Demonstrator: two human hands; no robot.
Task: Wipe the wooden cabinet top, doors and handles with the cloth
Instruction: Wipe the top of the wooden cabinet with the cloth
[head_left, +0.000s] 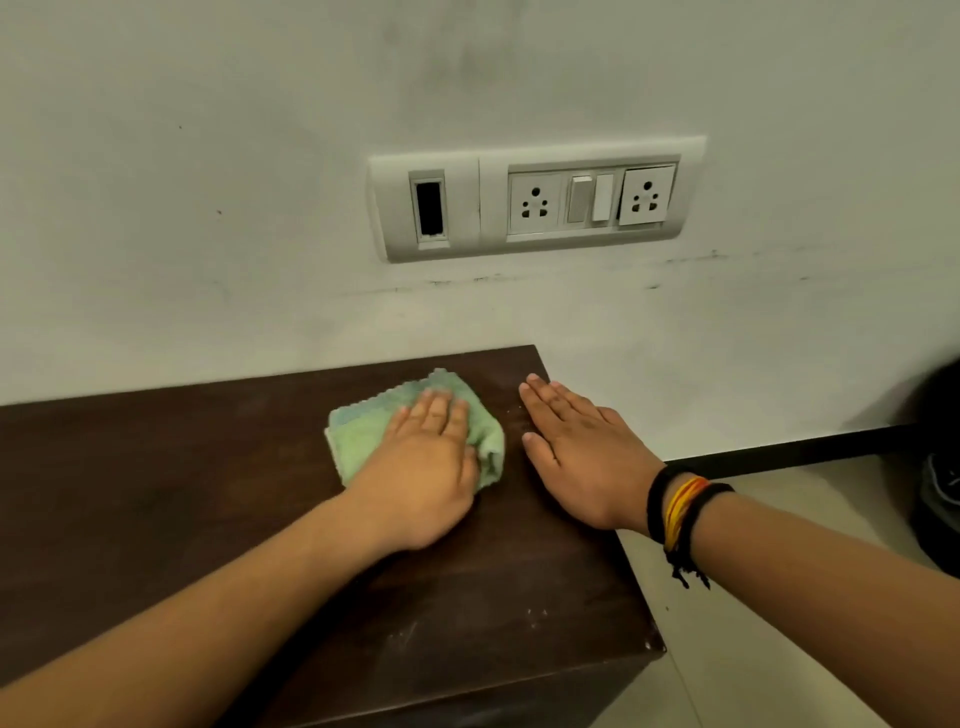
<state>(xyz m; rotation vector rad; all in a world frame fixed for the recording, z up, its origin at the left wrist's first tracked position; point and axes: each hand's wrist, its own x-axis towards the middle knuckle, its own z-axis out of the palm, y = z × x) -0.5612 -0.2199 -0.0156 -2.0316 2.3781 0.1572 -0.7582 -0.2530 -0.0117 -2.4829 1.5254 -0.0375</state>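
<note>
Already the left hand lay flat, fingers spread, pressing the crumpled pale-green cloth onto the dark wooden cabinet top. Just right, the bare right hand rested palm-down, fingers together, touching nothing else; unwiped wood lay leftward.

head view, looking down (close)

Cabinet top: dark brown wood, flat, set against wall at far edge, right near corner chipped pale, faint whitish specks and smears near right side. Cloth: light green, scalloped edge, crumpled into loose pad, lying on top's far right part, partly covered, near right edge bunched.
</note>
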